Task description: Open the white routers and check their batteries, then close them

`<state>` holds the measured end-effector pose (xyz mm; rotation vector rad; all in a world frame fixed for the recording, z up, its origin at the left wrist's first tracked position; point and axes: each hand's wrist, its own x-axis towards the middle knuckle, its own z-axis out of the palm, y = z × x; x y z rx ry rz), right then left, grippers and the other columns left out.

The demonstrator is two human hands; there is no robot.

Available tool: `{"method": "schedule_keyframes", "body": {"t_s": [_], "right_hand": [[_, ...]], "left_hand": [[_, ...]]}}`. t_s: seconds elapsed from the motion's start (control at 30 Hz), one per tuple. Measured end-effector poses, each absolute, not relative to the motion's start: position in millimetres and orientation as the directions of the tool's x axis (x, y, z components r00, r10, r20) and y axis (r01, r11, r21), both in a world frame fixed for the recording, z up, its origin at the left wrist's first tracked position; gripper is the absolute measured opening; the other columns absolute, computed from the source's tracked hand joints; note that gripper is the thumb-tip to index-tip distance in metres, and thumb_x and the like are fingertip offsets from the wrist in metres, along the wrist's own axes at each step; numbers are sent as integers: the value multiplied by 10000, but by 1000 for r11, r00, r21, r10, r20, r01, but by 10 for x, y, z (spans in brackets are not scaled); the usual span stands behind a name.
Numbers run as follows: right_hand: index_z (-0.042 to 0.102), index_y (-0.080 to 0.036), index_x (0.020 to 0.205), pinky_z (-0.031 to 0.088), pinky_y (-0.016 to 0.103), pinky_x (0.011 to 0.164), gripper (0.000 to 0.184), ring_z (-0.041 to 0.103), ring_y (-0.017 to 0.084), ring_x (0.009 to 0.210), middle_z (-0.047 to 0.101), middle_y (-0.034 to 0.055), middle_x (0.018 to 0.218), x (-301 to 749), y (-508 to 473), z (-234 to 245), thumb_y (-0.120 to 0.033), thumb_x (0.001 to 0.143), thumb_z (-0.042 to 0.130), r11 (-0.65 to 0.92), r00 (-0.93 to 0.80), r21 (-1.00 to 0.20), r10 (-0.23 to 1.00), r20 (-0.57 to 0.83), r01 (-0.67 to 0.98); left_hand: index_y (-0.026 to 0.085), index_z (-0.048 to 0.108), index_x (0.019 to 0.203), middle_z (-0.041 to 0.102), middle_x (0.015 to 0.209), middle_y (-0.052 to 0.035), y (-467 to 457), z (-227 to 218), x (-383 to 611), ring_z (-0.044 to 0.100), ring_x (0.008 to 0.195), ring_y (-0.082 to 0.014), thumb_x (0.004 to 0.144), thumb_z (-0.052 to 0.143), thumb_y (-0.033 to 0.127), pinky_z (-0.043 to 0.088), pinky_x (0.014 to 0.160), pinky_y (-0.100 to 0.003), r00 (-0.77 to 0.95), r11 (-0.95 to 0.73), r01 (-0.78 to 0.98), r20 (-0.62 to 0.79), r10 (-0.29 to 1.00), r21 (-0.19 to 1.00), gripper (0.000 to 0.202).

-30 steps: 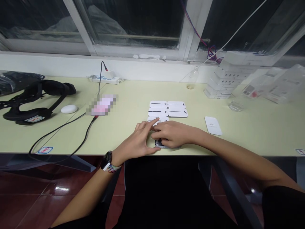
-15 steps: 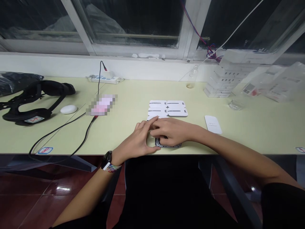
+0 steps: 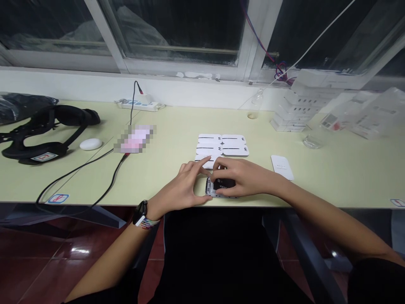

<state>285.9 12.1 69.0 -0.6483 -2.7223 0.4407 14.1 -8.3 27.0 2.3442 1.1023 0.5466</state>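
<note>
Close to the table's front edge lies a small flat white device [image 3: 208, 188], its inside uncovered and a printed label showing at the left end. A black battery [image 3: 223, 183] marked "mAh" sits in it, partly under my right hand [image 3: 236, 175]. The right thumb and fingers are pinched around the battery. My left hand [image 3: 186, 183] holds the device's left end, thumb at the near edge and fingers at the far side. Just beyond is a group of several white rounded plates [image 3: 236, 149] with black lines and marks. To the right lies a white cover [image 3: 282, 167].
A pixelated phone-like object [image 3: 135, 139] with a cable lies left, near a white oval object [image 3: 90, 144] and a black headset [image 3: 47, 135]. A power strip [image 3: 139, 104] is behind. Stacked white boxes [image 3: 291, 109], a glass bottle [image 3: 255, 103] and a clear cup [image 3: 312, 141] stand right.
My right hand has shifted slightly right and its fingers have lifted, so more of the battery, the label and the nearest white plate shows. My left hand stays at the device's left end.
</note>
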Motion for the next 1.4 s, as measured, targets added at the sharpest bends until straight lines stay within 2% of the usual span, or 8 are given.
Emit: {"method": "schedule_keyframes", "body": {"t_s": [0.17, 0.3, 0.43, 0.6, 0.73, 1.0, 1.4], "right_hand": [[739, -253, 1215, 560, 375, 845, 194, 700, 249, 983, 715, 94, 1203, 3094, -116, 819, -304, 1029, 714, 801, -751, -360, 585, 304, 478], [709, -254, 1215, 596, 407, 933, 254, 728, 288, 1097, 745, 98, 1228, 3324, -289, 833, -265, 967, 763, 707, -626, -435, 702, 339, 557], [697, -292, 1279, 617, 460, 1017, 367, 744, 314, 1190, 770, 77, 1283, 3542, -385, 703, -288, 925, 793, 614, -516, -501, 788, 337, 610], [704, -307, 1296, 618, 537, 1098, 410, 763, 335, 1228, 786, 71, 1323, 3719, -477, 415, -334, 902, 813, 483, -349, -604, 876, 334, 634], [707, -322, 1329, 608, 564, 1140, 455, 757, 342, 1261, 787, 68, 1336, 3784, -538, 230, -390, 900, 842, 426, -260, -680, 904, 339, 597], [717, -301, 1351, 604, 577, 1174, 489, 759, 345, 1271, 788, 81, 1337, 3871, -514, 67, -433, 903, 861, 397, -226, -744, 918, 326, 537], [733, -302, 1366, 596, 590, 1202, 515, 752, 351, 1300, 786, 83, 1358, 3891, -510, 18, -473, 903, 879, 379, -213, -780, 925, 314, 497]], "left_hand": [[387, 159, 1783, 671, 1477, -79, -80, 290, 143, 488, 1383, -381, 934, 857, 421, 387, 1205, -556, 614, -572, 570, 156, 774, 590, 1100], [375, 173, 1782, 688, 1481, -70, -75, 286, 138, 476, 1381, -374, 933, 850, 382, 394, 1194, -547, 619, -579, 567, 160, 769, 586, 1086], [374, 182, 1781, 679, 1494, -72, -73, 282, 137, 458, 1398, -377, 922, 856, 372, 404, 1196, -554, 612, -564, 571, 149, 777, 596, 1092], [381, 195, 1771, 665, 1493, -64, -70, 284, 137, 435, 1420, -368, 926, 849, 349, 399, 1222, -563, 617, -561, 572, 137, 775, 598, 1068], [373, 207, 1765, 663, 1484, -71, -64, 274, 132, 438, 1426, -369, 924, 848, 348, 401, 1226, -571, 623, -572, 562, 150, 768, 598, 1058], [371, 237, 1767, 668, 1474, -79, -58, 265, 135, 449, 1423, -378, 924, 846, 346, 413, 1219, -585, 630, -584, 550, 163, 759, 597, 1041], [371, 216, 1771, 654, 1481, -72, -54, 276, 143, 438, 1433, -363, 946, 841, 377, 418, 1229, -568, 630, -576, 560, 146, 763, 595, 1035]]}}
